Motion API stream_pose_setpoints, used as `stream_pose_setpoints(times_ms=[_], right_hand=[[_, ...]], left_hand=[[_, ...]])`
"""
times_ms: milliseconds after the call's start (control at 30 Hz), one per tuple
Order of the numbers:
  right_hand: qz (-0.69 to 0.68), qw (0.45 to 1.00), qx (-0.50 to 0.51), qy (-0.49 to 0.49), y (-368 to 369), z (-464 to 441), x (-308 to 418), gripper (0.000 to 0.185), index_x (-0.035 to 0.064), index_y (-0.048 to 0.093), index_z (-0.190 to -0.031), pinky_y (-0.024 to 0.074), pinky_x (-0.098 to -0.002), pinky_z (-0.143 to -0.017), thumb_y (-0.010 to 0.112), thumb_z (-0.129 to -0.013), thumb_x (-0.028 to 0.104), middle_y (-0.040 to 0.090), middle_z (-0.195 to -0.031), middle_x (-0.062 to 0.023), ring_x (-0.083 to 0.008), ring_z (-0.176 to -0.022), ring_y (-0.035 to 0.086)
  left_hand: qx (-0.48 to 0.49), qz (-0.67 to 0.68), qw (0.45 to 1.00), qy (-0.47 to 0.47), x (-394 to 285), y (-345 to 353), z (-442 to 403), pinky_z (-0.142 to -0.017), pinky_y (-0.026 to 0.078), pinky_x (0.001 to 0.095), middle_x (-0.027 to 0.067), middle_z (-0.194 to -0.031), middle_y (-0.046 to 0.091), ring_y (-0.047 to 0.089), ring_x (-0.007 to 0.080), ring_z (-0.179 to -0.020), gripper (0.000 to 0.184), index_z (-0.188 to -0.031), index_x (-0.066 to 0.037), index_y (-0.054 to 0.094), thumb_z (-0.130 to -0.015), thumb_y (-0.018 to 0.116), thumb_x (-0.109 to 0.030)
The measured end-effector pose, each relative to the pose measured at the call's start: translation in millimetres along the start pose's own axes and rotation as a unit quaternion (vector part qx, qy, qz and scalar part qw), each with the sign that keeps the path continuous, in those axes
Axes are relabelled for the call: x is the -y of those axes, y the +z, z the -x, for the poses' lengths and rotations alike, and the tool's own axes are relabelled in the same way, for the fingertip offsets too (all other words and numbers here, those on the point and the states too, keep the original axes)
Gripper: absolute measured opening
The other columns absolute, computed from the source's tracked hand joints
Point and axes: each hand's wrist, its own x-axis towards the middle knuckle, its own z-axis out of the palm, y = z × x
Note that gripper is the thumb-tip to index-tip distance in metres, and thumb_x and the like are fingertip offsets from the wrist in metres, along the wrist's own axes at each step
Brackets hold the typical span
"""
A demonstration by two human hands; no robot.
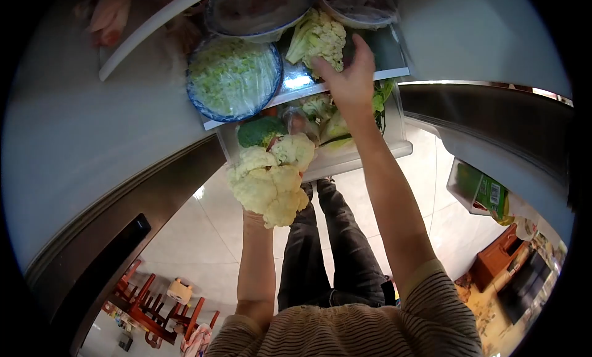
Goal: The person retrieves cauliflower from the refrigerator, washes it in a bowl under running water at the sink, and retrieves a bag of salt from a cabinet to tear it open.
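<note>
My left hand, mostly hidden beneath, holds up a large pale cauliflower in front of an open fridge. Up on the glass shelf lies a smaller cauliflower piece with its pale green stem to the left. My right hand is at that piece's right side, thumb and fingers apart, the thumb overlapping its lower edge. Left of it sits a blue-rimmed bowl of chopped light green vegetable under plastic wrap. Below the shelf, a pulled-out drawer contains broccoli and other vegetables.
Two more wrapped bowls, a left one and a right one, stand deeper on the shelf. Fridge doors flank me, the left and the right. A green carton sits in the right door. Wooden chairs stand behind at lower left.
</note>
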Motion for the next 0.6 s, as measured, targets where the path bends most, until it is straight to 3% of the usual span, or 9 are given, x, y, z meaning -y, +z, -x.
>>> stream_pose_setpoints(times_ms=[33, 133, 233, 300, 367, 433, 500, 600], right_hand=[[0.037, 0.999, 0.009, 0.019, 10.5, -4.4, 8.0, 0.075, -0.0022, 0.043, -0.119, 0.0386, -0.0407, -0.089, 0.079, -0.060, 0.025, 0.050, -0.113, -0.0198, -0.0353, -0.106, 0.046], [0.130, 0.990, 0.024, 0.052, 29.6, -12.4, 18.5, 0.081, -0.0017, 0.039, -0.123, 0.0379, -0.0427, -0.090, 0.078, -0.058, 0.026, 0.048, -0.117, -0.0215, -0.0375, -0.110, 0.043], [0.154, 0.987, 0.025, 0.045, 33.9, -13.6, 14.1, 0.080, -0.0014, 0.039, -0.124, 0.0375, -0.0436, -0.092, 0.077, -0.058, 0.024, 0.048, -0.118, -0.0220, -0.0382, -0.112, 0.042], [0.133, 0.989, 0.042, 0.055, 22.5, -17.3, 11.0, 0.079, -0.0012, 0.041, -0.123, 0.0382, -0.0442, -0.092, 0.076, -0.057, 0.021, 0.050, -0.114, -0.0220, -0.0386, -0.110, 0.044], [0.052, 0.993, 0.088, 0.063, 12.8, -23.3, -4.2, 0.073, -0.0017, 0.043, -0.121, 0.0413, -0.0411, -0.090, 0.076, -0.059, 0.019, 0.054, -0.109, -0.0186, -0.0343, -0.104, 0.050], [-0.082, 0.979, 0.136, 0.125, -2.8, -27.4, -12.5, 0.068, -0.0024, 0.045, -0.120, 0.0439, -0.0369, -0.087, 0.075, -0.061, 0.016, 0.056, -0.105, -0.0151, -0.0291, -0.099, 0.054], [-0.263, 0.918, 0.184, 0.235, -29.3, -23.8, -10.2, 0.063, -0.0031, 0.047, -0.118, 0.0459, -0.0318, -0.084, 0.075, -0.064, 0.012, 0.058, -0.101, -0.0118, -0.0230, -0.094, 0.057], [-0.327, 0.869, 0.217, 0.302, -84.4, -2.5, -9.5, 0.062, -0.0038, 0.047, -0.120, 0.0467, -0.0266, -0.081, 0.075, -0.064, 0.004, 0.058, -0.103, -0.0112, -0.0169, -0.094, 0.057]], left_hand=[[-0.008, 0.017, 1.000, 0.005, 1.4, 5.4, 2.4, -0.073, 0.056, 0.0467, 0.0167, -0.118, 0.052, 0.061, 0.0341, -0.092, 0.053, -0.122, -0.010, 0.045, -0.082, 0.060, -0.041], [-0.014, -0.131, 0.990, 0.051, -0.9, -12.4, 8.2, -0.072, 0.056, 0.0458, 0.0159, -0.115, 0.055, 0.061, 0.0326, -0.091, 0.052, -0.120, -0.010, 0.047, -0.081, 0.061, -0.041], [-0.039, -0.033, 0.998, 0.038, 2.2, -13.7, 8.3, -0.071, 0.055, 0.0457, 0.0154, -0.112, 0.056, 0.062, 0.0320, -0.089, 0.050, -0.119, -0.010, 0.048, -0.081, 0.061, -0.041], [-0.066, -0.238, 0.964, 0.098, -4.9, -76.4, 0.3, -0.071, 0.055, 0.0457, 0.0150, -0.113, 0.056, 0.062, 0.0318, -0.089, 0.050, -0.118, -0.011, 0.049, -0.080, 0.062, -0.040], [-0.047, -0.246, 0.963, 0.099, -5.9, -85.2, 4.3, -0.071, 0.054, 0.0459, 0.0147, -0.113, 0.056, 0.061, 0.0317, -0.089, 0.050, -0.118, -0.011, 0.049, -0.080, 0.063, -0.040], [0.017, -0.058, 0.997, 0.042, -6.1, -41.7, 17.1, -0.072, 0.054, 0.0461, 0.0144, -0.113, 0.056, 0.061, 0.0317, -0.089, 0.050, -0.118, -0.011, 0.049, -0.079, 0.064, -0.039], [0.040, -0.063, 0.996, 0.041, -8.5, -46.2, 14.7, -0.074, 0.053, 0.0465, 0.0148, -0.114, 0.056, 0.061, 0.0324, -0.090, 0.051, -0.119, -0.011, 0.049, -0.080, 0.063, -0.039], [0.052, -0.077, 0.995, 0.036, -12.6, -50.2, 12.8, -0.073, 0.054, 0.0464, 0.0153, -0.114, 0.056, 0.061, 0.0330, -0.089, 0.051, -0.120, -0.010, 0.048, -0.080, 0.062, -0.038]])
